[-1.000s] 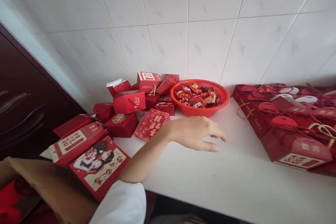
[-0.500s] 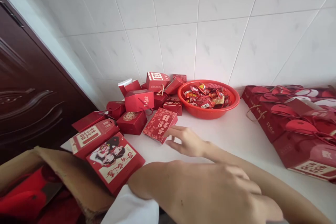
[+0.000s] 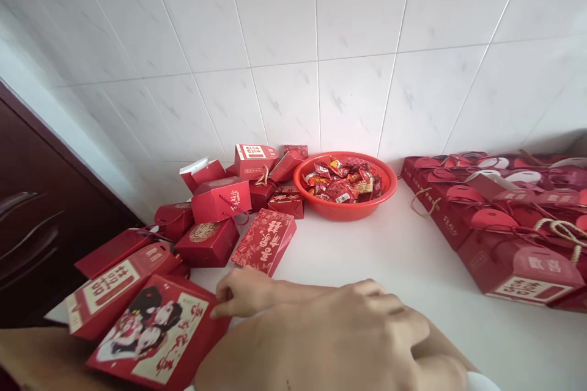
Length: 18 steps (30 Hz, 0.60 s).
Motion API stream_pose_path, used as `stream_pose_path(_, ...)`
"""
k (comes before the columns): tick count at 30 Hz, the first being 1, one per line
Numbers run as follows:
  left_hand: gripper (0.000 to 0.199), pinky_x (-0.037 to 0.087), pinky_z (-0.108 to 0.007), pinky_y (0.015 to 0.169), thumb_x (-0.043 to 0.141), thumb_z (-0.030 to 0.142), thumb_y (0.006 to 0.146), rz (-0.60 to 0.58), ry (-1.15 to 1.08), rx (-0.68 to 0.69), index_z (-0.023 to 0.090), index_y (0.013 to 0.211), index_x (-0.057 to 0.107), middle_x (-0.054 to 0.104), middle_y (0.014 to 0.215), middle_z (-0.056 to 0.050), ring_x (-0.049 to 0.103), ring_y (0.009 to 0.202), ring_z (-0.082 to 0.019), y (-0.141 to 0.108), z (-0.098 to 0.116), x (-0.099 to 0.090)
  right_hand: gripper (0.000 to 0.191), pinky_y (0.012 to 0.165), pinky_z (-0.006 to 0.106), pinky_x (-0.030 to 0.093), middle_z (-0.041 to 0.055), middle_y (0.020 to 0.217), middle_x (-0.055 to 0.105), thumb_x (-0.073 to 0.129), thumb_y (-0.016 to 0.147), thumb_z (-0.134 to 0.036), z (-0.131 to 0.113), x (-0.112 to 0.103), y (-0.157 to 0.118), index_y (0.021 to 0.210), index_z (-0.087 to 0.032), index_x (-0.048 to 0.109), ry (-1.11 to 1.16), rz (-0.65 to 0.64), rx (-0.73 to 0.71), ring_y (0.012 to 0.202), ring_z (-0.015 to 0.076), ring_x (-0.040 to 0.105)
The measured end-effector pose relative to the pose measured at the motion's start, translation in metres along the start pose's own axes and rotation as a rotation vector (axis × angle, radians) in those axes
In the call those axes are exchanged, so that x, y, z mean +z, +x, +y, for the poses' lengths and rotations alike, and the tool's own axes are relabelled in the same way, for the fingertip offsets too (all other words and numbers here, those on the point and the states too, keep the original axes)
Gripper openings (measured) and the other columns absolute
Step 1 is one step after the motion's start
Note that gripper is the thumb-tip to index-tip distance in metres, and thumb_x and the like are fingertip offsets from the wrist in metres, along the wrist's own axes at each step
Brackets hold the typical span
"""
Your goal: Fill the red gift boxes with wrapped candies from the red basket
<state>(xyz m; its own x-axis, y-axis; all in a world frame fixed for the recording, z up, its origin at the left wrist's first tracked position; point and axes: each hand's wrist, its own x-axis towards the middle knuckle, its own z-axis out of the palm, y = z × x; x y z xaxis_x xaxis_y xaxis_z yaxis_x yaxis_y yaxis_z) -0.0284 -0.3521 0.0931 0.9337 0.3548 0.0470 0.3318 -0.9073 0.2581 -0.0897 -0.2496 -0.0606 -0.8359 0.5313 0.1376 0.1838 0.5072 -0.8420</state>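
Note:
My right hand (image 3: 243, 293) reaches left beneath my other forearm. Its bent fingers and thumb pinch the upper right edge of a red gift box (image 3: 197, 293) printed with a cartoon couple. Nearer the camera, my left hand (image 3: 380, 330) crosses over the right forearm. The back of it faces up and its fingers curl under, so the palm and anything inside are hidden. A patterned red box (image 3: 266, 241) lies just beyond the right hand. Left of the couple box lies another red box (image 3: 114, 287) with a cream label.
Several red boxes (image 3: 208, 241) are heaped along the tiled wall. A red plastic basket (image 3: 343, 212) holds wrapped sweets. Rows of handled red boxes (image 3: 518, 269) stand at the right. A cardboard carton (image 3: 41, 351) is at the lower left, near a dark door (image 3: 50, 244).
My right hand has moved left and nearer, from the patterned box to the couple box, and its fingers have closed. My left hand stays crossed over. The view has shifted.

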Motion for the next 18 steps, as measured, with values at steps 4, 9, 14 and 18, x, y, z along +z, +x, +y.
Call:
stream_pose_path(4,0.024,0.049,-0.032,0.092,0.06,0.031,0.092,0.01,0.017,0.1,0.03,0.116,0.065,0.07,0.102,-0.002,0.066,0.099,-0.02,0.005,0.0,0.002,0.012,0.063,0.021,0.041,-0.0049,0.072,0.063,0.07,0.086,-0.028,-0.04,-0.041,-0.024,0.078,-0.02,0.064,-0.013,0.225,-0.052,0.065,0.0102,0.056)
stream_pose_path(9,0.017,0.051,-0.032,0.087,0.061,0.032,0.093,0.122,0.033,0.13,0.03,0.109,0.068,0.072,0.101,-0.004,0.067,0.097,-0.022,0.006,-0.002,0.009,0.02,0.062,0.021,0.04,-0.0012,0.075,0.064,0.063,0.09,-0.033,-0.081,-0.122,-0.07,0.078,-0.017,0.062,-0.027,0.556,-0.21,0.066,0.0105,0.054)
stream_pose_path(14,0.023,0.05,-0.033,0.092,0.054,0.033,0.098,0.203,0.038,0.157,0.023,0.115,0.065,0.07,0.105,-0.006,0.065,0.096,-0.02,0.0,-0.016,-0.013,0.029,0.053,0.021,0.038,-0.0007,0.062,0.059,0.063,0.086,-0.038,-0.094,-0.187,-0.125,0.068,-0.016,0.06,-0.092,0.75,-0.154,0.057,0.0096,0.05)
stream_pose_path(18,0.027,0.051,-0.034,0.088,0.056,0.034,0.096,0.413,0.085,-0.125,0.023,0.12,0.06,0.063,0.114,-0.008,0.063,0.1,-0.021,0.002,-0.036,-0.028,0.027,0.043,0.02,0.033,-0.0019,0.05,0.054,0.068,0.078,-0.031,-0.097,-0.209,-0.16,0.06,-0.016,0.056,-0.101,0.811,0.118,0.046,0.0081,0.047)
